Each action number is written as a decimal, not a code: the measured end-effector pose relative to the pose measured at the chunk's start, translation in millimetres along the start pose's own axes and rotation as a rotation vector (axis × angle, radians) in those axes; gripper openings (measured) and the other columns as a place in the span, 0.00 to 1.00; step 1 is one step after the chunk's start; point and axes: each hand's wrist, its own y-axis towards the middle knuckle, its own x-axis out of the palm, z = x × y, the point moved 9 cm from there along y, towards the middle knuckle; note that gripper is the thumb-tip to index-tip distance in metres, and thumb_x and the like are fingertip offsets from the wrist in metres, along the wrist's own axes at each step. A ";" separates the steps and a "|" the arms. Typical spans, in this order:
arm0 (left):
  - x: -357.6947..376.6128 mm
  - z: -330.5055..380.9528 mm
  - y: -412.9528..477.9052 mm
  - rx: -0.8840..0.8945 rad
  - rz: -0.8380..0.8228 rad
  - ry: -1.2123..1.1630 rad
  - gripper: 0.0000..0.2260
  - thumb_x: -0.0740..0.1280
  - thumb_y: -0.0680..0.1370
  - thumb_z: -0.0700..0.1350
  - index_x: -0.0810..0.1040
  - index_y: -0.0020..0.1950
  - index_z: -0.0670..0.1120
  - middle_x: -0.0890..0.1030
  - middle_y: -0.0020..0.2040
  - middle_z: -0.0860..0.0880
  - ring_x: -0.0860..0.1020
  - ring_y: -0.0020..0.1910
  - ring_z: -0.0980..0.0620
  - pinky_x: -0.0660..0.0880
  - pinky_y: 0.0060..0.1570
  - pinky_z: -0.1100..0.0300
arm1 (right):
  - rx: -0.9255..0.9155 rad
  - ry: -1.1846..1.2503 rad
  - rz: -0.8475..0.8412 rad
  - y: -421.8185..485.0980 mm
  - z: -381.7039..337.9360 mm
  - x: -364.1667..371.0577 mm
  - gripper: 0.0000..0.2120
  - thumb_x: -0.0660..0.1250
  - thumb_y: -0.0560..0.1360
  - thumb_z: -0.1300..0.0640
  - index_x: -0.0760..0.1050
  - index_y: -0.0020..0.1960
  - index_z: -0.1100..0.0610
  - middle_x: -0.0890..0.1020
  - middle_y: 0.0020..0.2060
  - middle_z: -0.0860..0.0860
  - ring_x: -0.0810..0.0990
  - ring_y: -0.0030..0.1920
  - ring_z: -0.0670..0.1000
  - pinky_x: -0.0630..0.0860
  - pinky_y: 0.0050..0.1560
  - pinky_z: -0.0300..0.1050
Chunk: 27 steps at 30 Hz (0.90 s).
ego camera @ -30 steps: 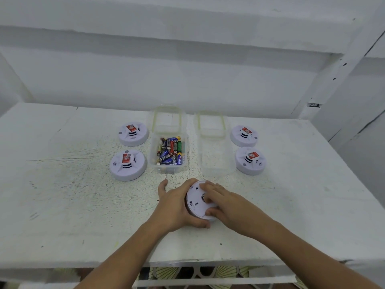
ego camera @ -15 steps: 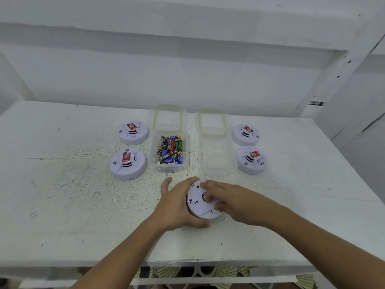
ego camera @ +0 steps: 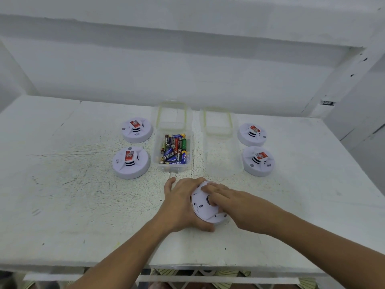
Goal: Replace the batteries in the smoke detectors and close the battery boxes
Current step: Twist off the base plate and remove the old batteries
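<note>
A white round smoke detector (ego camera: 203,207) lies with its back side up near the table's front middle. My left hand (ego camera: 181,203) grips its left rim, thumb at the near edge. My right hand (ego camera: 229,202) lies on top of it, with the fingers bent onto the centre of its back. Whether a cover or battery sits under those fingers is hidden. A clear box (ego camera: 174,151) holding several batteries stands just behind. To the box's right stands an empty clear box (ego camera: 221,155).
Two smoke detectors (ego camera: 131,162) (ego camera: 137,130) with red labels stand at the left of the boxes, and two more (ego camera: 258,160) (ego camera: 252,134) at the right. Clear lids (ego camera: 173,115) (ego camera: 217,122) lie behind the boxes. The white table (ego camera: 62,205) ends at a front edge close to me.
My right hand has turned a little on the detector's back, with the forearm swinging to the right. My left hand keeps the same grip.
</note>
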 end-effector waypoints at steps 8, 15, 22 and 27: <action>4.0 -3.0 3.1 0.021 -0.053 0.014 0.48 0.67 0.49 0.72 0.65 0.67 0.60 0.68 0.56 0.67 0.63 0.59 0.70 0.44 0.72 0.53 | -0.015 0.003 0.001 3.1 7.1 -2.0 0.25 0.56 0.76 0.72 0.63 0.69 0.54 0.50 0.77 0.44 0.56 0.75 0.47 0.58 0.53 0.31; 7.1 -8.1 3.5 -0.013 -0.037 0.032 0.48 0.69 0.49 0.72 0.64 0.67 0.60 0.68 0.57 0.67 0.63 0.58 0.71 0.43 0.73 0.52 | -0.066 0.022 0.080 6.1 1.0 -14.7 0.13 0.60 0.75 0.69 0.71 0.58 0.58 0.62 0.73 0.46 0.58 0.72 0.47 0.61 0.61 0.33; 6.6 -8.8 0.5 -0.023 -0.017 0.020 0.43 0.70 0.48 0.72 0.61 0.60 0.66 0.67 0.55 0.71 0.66 0.59 0.70 0.44 0.73 0.53 | -0.085 0.087 0.146 9.3 -6.7 -29.2 0.15 0.65 0.68 0.72 0.71 0.49 0.56 0.66 0.58 0.48 0.63 0.59 0.49 0.69 0.56 0.46; 7.3 -7.1 0.4 -0.005 -0.001 0.080 0.42 0.71 0.51 0.72 0.64 0.62 0.65 0.70 0.56 0.68 0.65 0.59 0.70 0.45 0.72 0.52 | -0.019 0.188 0.317 -1.6 -4.1 -33.4 0.18 0.63 0.69 0.72 0.66 0.45 0.50 0.61 0.47 0.43 0.64 0.46 0.41 0.69 0.43 0.37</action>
